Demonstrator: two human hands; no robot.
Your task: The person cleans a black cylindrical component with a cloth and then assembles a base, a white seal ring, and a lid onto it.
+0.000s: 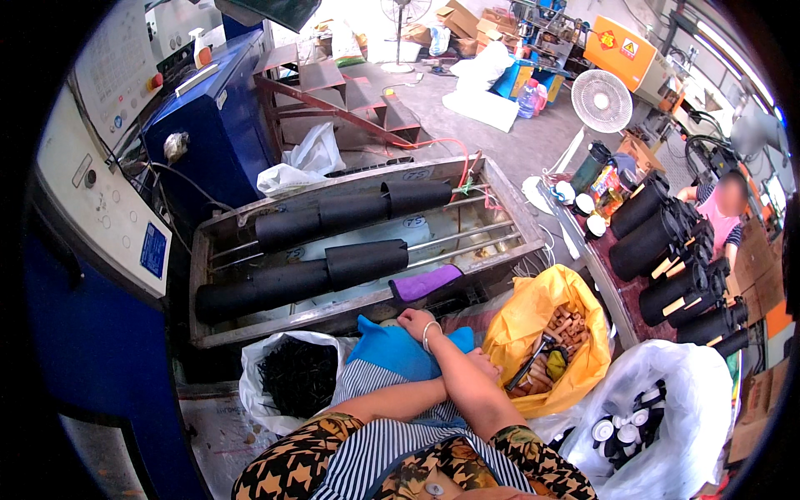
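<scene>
My forearms are crossed over my lap. My right hand [414, 322], with a bracelet at the wrist, rests on a blue cloth [390, 340] over my knee, fingers loosely bent and nothing visible in them. My left hand [483, 364] lies beside the yellow bag [518, 321], partly covered by my right forearm; its fingers are hard to make out. Inside that bag are small tan cylindrical pieces [565, 329] and a black-handled tool [529, 364]. Ahead of me, black rolled sleeves [367, 265] sit on metal rods in a long trough [333, 329], with a purple cloth [427, 283] over its near edge.
To the left, a white bag [250, 379] holds thin black pieces. At right, a clear bag [679, 392] holds black-and-white round parts. A bench [612, 292] carries several black cylinders [658, 242]. A machine cabinet [92, 292] stands left; a person [723, 208] is far right, near a fan [602, 102].
</scene>
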